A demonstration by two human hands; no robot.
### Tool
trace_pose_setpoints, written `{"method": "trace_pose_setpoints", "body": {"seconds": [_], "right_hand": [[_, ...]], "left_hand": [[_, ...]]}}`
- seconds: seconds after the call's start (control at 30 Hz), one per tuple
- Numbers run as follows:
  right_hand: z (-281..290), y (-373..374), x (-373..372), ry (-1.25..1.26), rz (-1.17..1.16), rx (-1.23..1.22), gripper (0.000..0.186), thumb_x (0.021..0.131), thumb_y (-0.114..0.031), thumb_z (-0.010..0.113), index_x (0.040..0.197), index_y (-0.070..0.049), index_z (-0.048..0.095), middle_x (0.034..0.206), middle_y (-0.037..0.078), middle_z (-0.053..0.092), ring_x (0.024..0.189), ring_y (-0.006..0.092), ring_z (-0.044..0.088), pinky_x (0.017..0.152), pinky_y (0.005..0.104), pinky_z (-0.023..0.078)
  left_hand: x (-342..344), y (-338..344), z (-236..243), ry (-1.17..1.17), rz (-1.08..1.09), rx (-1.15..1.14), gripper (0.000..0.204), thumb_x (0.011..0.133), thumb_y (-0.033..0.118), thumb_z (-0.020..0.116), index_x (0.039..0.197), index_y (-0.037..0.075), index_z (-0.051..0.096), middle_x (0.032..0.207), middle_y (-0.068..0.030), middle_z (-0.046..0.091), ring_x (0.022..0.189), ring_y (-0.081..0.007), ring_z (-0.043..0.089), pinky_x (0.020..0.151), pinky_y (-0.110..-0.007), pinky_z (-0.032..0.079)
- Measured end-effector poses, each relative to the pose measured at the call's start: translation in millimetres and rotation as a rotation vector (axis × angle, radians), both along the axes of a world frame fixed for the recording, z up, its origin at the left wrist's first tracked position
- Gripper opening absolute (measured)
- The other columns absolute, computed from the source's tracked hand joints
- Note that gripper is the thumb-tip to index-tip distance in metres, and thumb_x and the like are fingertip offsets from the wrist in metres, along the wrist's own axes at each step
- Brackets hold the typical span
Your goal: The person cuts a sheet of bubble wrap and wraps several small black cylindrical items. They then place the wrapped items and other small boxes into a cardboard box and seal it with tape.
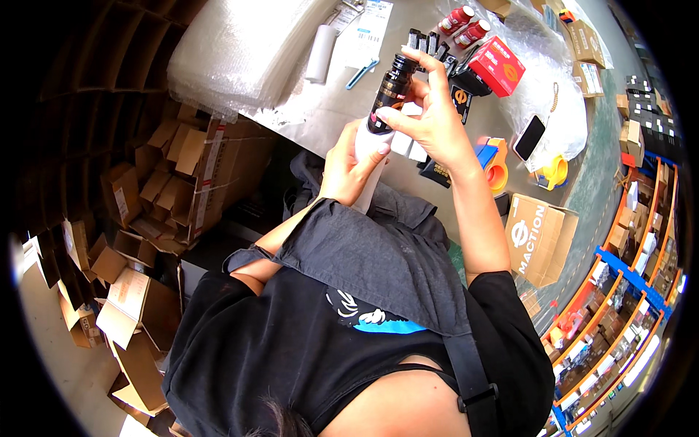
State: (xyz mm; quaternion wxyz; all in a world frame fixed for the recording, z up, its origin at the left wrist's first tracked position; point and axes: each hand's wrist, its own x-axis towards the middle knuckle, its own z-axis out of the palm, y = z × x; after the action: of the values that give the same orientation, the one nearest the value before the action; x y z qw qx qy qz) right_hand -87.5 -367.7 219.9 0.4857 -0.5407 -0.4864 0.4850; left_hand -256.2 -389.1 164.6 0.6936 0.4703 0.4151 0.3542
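Dark grey cloth, your one apron [378,266], lies nearest, below the black bottle [388,98]. Just beneath that bottle, your left hand [344,173] is wrapped round one white sleeve [370,178], whose mouth surrounds the bottle's lower end. You have one black bottle in hand, tilted with its cap away from you; your right hand [439,120] grips it, thumb on its side and a finger up by the cap. Left of the bottle and nearer you, the metal table [295,116] ends in a slanting edge; a strip of metal between bottle and bubble wrap [237,51] gives your left side some room, with one blue cutter [362,73] lying there. Room is tighter right of the bottle: you have two tape dispensers [494,166] there, one open carton [539,239] nearer you and one phone [529,138] resting on clear plastic. Left and beyond the bottle stands out one white roll [321,54]. Right and beyond it, you have one red box [496,66], then two red bottles [464,26]; the small black items [429,44] beside them overlap too much for you to count.
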Motion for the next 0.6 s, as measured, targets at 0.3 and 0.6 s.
{"method": "trace_pose_setpoints", "body": {"seconds": [0.3,0.6], "right_hand": [[-1,-1,-1,-0.037,-0.031,0.026,0.083,0.076,-0.01,0.081,0.14,-0.014,0.029,0.096,0.007,0.063,0.088,0.0146,0.059,0.078,0.0321,0.053],[-11,1,-2,-0.115,-0.032,0.015,0.077,0.078,-0.02,0.081,0.138,-0.013,0.034,0.089,0.008,0.066,0.081,0.0155,0.064,0.075,0.0311,0.053]], "left_hand": [[-5,-1,-6,0.135,0.011,0.162,0.042,0.1,0.028,0.055,0.134,0.004,0.052,0.105,-0.0092,0.066,0.09,-0.0168,0.065,0.079,-0.03,0.05],[-11,4,-5,-0.026,-0.145,-0.005,0.068,0.085,0.024,0.075,0.139,0.002,0.041,0.111,-0.0124,0.064,0.108,-0.0196,0.06,0.095,-0.033,0.046]]}}
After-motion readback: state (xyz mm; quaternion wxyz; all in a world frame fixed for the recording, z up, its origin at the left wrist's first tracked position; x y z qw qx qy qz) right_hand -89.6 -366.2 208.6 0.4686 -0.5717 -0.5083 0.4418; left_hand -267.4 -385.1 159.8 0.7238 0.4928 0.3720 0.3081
